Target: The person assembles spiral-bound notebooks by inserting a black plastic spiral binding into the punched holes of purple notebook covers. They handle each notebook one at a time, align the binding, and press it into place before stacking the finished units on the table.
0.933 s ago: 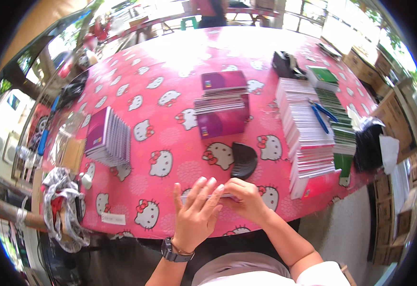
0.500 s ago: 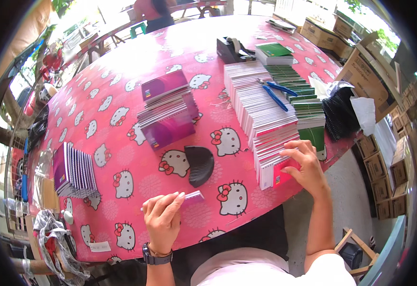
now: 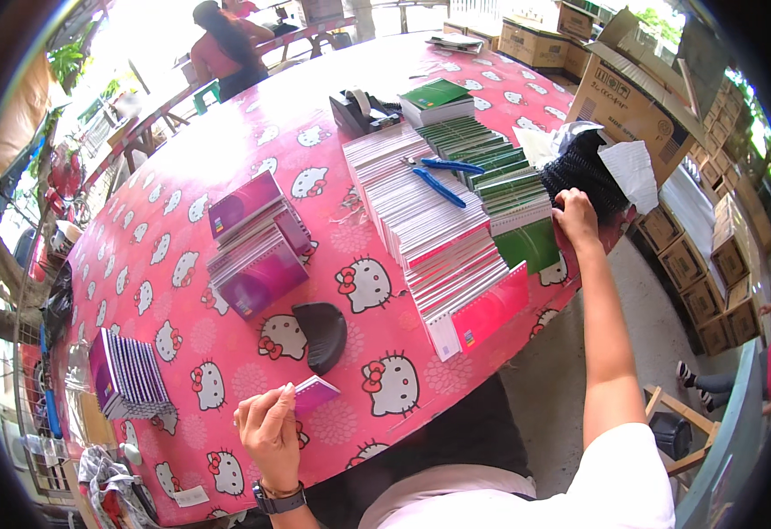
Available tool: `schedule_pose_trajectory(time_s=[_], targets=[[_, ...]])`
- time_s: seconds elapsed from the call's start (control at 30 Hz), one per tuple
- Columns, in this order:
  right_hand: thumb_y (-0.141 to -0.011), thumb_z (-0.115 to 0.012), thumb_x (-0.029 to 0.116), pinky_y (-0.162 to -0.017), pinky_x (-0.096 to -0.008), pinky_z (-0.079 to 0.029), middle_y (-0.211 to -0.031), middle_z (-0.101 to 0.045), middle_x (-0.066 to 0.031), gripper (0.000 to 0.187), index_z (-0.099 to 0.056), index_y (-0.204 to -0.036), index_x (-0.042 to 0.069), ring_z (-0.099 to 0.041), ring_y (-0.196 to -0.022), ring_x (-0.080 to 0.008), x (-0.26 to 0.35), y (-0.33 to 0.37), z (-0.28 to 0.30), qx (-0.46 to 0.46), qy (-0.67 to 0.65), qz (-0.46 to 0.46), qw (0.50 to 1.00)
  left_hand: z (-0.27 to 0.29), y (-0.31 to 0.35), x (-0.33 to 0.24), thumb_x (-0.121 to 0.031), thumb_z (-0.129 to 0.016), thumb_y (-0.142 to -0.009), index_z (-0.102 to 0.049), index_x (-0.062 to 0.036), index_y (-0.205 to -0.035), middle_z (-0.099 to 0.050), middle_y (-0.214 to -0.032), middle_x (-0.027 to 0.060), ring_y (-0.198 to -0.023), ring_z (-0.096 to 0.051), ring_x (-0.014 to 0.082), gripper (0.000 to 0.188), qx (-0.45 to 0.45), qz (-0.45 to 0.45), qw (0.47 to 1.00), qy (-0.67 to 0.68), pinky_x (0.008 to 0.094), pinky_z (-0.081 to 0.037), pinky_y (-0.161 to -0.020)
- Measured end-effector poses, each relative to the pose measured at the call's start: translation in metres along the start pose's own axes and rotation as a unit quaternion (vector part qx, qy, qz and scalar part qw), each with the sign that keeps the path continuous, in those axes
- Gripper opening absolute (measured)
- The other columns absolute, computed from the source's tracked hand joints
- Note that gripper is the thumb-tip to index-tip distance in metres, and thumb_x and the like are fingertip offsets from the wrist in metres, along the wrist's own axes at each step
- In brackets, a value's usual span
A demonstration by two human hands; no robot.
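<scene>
1. The left hand [image 3: 269,429] is closed on a small pink notebook [image 3: 315,393]; its fingers [image 3: 273,398] pinch the near-left corner, and the rest of the booklet lies flat on the pink cat-print tablecloth [image 3: 160,256], reaching away to the right of the fingertips
2. The right hand [image 3: 574,217] is stretched far out to the right edge of the table, its fingers curled on the heap of black spiral coils [image 3: 585,172]; whether they actually clamp a coil cannot be told, since the fingertips are lost against the black mass
3. The coils sit in an opened white wrapper [image 3: 634,172], just beyond and to the right of the right hand's fingers
4. Just left of those fingers lie overlapping rows of green notebooks [image 3: 491,163], and nearer the person a long fanned row of white-edged and pink notebooks [image 3: 443,256]
5. Blue pliers [image 3: 438,176] rest on top of these rows, well left of the right hand
6. A black half-round pad [image 3: 321,335] lies just beyond the left hand's fingertips
7. Farther beyond it is a stack of magenta notebooks [image 3: 253,251]; left of the left hand another purple stack [image 3: 125,375] stands fanned on edge
8. A black tape dispenser [image 3: 361,110] sits at the far end of the rows
9. Cardboard boxes [image 3: 632,101] stand past the coils
</scene>
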State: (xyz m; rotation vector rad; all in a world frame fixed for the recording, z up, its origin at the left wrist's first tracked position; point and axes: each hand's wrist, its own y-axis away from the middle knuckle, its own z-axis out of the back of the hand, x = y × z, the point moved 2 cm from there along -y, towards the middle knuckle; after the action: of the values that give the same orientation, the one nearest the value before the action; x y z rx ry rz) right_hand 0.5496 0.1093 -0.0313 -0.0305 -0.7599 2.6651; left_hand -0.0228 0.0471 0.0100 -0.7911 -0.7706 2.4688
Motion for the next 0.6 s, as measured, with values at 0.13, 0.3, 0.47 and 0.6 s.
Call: schedule_pose_trajectory(time_s=[0.13, 0.3, 0.47, 0.6], targets=[[-0.076, -0.07, 0.012, -0.077, -0.0409, -0.052, -0.088, -0.067, -0.015, 0.013, -0.066, -0.085, 0.004, -0.064, -0.088, -0.0315, 0.002, -0.01, 0.011, 0.021, -0.042, -0.088, 0.995, 0.002, 0.002, -0.003, -0.006, -0.069, -0.077, -0.073, -0.0129, -0.097, -0.067, -0.089, 0.0013, -0.082, -0.058, 0.018, 0.022, 0.005, 0.0, 1.0, -0.007, 0.0309, -0.039, -0.076], [-0.076, -0.057, -0.002, -0.079, -0.0408, -0.05, -0.09, -0.063, -0.0164, 0.02, -0.059, -0.095, 0.002, -0.062, -0.086, -0.0303, -0.001, -0.015, 0.036, -0.054, -0.073, -0.065, 0.994, 0.003, 0.001, -0.005, -0.008, -0.074, -0.074, -0.073, -0.0131, -0.097, -0.066, -0.087, 0.0003, -0.079, -0.057, 0.0174, 0.023, -0.012, 0.009, 1.0, 0.013, 0.0307, -0.039, -0.073], [-0.077, -0.042, -0.004, -0.071, -0.0319, -0.046, -0.086, -0.05, -0.0058, 0.05, -0.048, -0.126, 0.004, -0.051, -0.075, -0.0179, 0.034, -0.003, 0.102, -0.102, -0.276, -0.041, 0.955, 0.016, -0.007, -0.01, -0.009, -0.075, -0.072, -0.073, -0.0132, -0.098, -0.064, -0.082, -0.0005, -0.077, -0.057, 0.0164, 0.027, 0.019, 0.008, 1.0, 0.004, 0.0312, -0.039, -0.072], [-0.094, -0.052, 0.043, -0.046, -0.0142, -0.032, -0.081, -0.045, 0.0041, 0.051, -0.046, -0.132, 0.008, -0.041, -0.059, -0.0003, 0.188, 0.072, 0.176, 0.173, -0.539, -0.036, 0.824, 0.01, 0.004, -0.002, -0.009, -0.073, -0.074, -0.072, -0.0135, -0.101, -0.063, -0.082, -0.0009, -0.078, -0.057, 0.0164, 0.028, 0.028, -0.007, 0.999, -0.014, 0.0318, -0.04, -0.073]])
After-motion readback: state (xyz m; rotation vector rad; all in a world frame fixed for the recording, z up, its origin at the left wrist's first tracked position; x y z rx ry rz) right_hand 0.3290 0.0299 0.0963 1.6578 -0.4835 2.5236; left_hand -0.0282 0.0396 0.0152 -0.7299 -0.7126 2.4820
